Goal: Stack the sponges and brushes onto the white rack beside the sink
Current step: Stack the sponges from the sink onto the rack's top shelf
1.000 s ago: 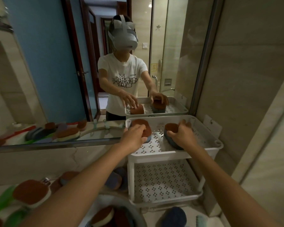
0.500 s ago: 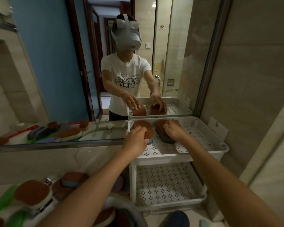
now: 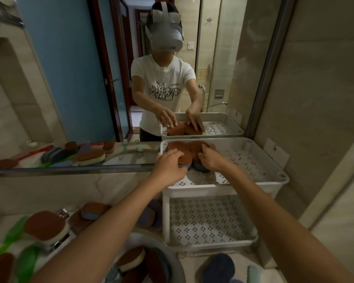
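Left hand [image 3: 168, 167] grips a brown-topped sponge [image 3: 180, 153], fingers curled around its edge. Right hand [image 3: 212, 160] grips a second brown sponge [image 3: 195, 148]. Both sponges touch each other in the top tier of the white rack [image 3: 274, 186], in its left rear corner beside the mirror [image 3: 70, 88].

White rack [image 3: 282, 181]: two perforated tiers, upright beside the mirror.
Top tier, back-left corner: left sponge [image 3: 181, 153], brown face up over blue base, held by the left hand [image 3: 168, 168].
Right sponge [image 3: 195, 149], brown over a dark base, touches it, tilted, held by the right hand [image 3: 212, 161].
Brown-and-white sponge [image 3: 45, 224] lies flat on the counter, well apart from the rack.
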The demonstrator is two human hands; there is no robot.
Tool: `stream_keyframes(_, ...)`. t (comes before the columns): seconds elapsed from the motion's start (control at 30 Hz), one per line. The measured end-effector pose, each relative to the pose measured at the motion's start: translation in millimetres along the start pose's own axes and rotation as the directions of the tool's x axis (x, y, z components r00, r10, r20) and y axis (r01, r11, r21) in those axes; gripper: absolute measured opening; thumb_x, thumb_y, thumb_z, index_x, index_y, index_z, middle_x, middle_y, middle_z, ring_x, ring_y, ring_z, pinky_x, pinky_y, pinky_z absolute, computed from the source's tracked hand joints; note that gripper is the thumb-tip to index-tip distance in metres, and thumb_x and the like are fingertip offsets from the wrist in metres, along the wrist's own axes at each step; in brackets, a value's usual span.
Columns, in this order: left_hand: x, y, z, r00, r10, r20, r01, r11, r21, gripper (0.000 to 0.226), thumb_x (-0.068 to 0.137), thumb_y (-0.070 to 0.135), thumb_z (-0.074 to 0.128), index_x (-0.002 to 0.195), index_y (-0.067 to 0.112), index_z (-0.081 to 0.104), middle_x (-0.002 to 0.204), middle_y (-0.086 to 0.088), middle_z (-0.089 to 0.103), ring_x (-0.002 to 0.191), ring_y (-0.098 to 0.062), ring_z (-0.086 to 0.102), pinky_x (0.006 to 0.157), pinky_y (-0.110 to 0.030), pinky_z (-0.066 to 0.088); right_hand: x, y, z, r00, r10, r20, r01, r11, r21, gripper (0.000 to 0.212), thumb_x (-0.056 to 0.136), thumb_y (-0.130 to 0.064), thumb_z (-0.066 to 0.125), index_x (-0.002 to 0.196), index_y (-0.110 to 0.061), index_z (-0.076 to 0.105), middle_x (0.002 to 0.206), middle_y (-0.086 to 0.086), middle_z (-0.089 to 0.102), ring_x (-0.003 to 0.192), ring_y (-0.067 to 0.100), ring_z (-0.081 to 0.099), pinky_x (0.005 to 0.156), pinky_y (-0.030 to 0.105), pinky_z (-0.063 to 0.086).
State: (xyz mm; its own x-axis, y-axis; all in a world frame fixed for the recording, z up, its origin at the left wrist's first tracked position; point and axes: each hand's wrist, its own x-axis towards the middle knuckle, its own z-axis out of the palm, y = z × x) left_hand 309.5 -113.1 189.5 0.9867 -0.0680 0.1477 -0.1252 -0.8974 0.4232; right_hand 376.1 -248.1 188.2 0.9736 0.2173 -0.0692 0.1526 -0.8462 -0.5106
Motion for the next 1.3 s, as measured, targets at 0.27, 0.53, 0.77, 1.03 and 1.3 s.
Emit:
stream_keyframes(0.27,-2,7,-4,0.998,-0.046,0.043,0.047,0.999,-0.011,0.056,0.089,0.020,0.052,0.143,0.012,0.036,0.153,-0.006,0.029,0.142,-0.022,0.026,0.115,-0.033,0.021,1,2,2,0.999,-0.006,-0.032,0.007,0.999,0.050,0.048,0.097,-0.017,0.038,0.141,0.001,0.030,0.151,0.019,0.024,0.139,0.034,0.025,0.112,0.037,0.024)
stream_keyframes(0.53,-11,2,-18,0.990,-0.129,-0.061,0.096,0.917,-0.388,0.067,0.083,0.004,0.054,0.144,0.019,0.031,0.146,-0.006,0.038,0.132,-0.025,0.039,0.097,-0.030,0.039,-16,-12,-6,0.971,-0.019,-0.237,0.083,0.961,0.263,0.038,0.097,-0.019,0.031,0.131,-0.013,0.047,0.134,0.013,0.047,0.126,0.026,0.041,0.106,0.040,0.033)
stream_keyframes(0.77,-62,-33,-61,0.914,-0.285,-0.288,0.131,0.880,-0.457,0.029,0.095,0.010,0.047,0.122,0.010,0.056,0.124,-0.006,0.060,0.113,-0.018,0.055,0.083,-0.022,0.039,-80,-82,17,0.860,-0.109,-0.498,0.358,0.825,0.438,0.022,0.090,-0.007,0.047,0.103,-0.011,0.064,0.112,0.009,0.062,0.105,0.020,0.057,0.091,0.034,0.045)
stream_keyframes(1.03,-233,-171,-48,0.822,-0.535,-0.196,0.381,0.772,-0.508,0.017,0.087,0.008,0.052,0.097,0.011,0.065,0.097,-0.013,0.069,0.096,-0.026,0.064,0.080,-0.027,0.045,-184,-177,170,0.980,-0.040,-0.197,0.184,0.578,0.795,0.023,0.088,0.002,0.047,0.077,-0.014,0.060,0.071,-0.002,0.059,0.070,0.011,0.058,0.075,0.030,0.050)
stream_keyframes(1.3,-416,-304,4,0.663,-0.749,-0.001,0.702,0.622,-0.349,0.033,0.092,0.018,0.046,0.103,-0.006,0.065,0.107,-0.026,0.067,0.103,-0.035,0.062,0.083,-0.036,0.043,-273,-237,370,0.937,-0.084,0.339,-0.128,0.820,0.557,0.016,0.090,-0.012,0.049,0.096,-0.009,0.063,0.090,0.014,0.066,0.093,0.035,0.065,0.086,0.039,0.050)
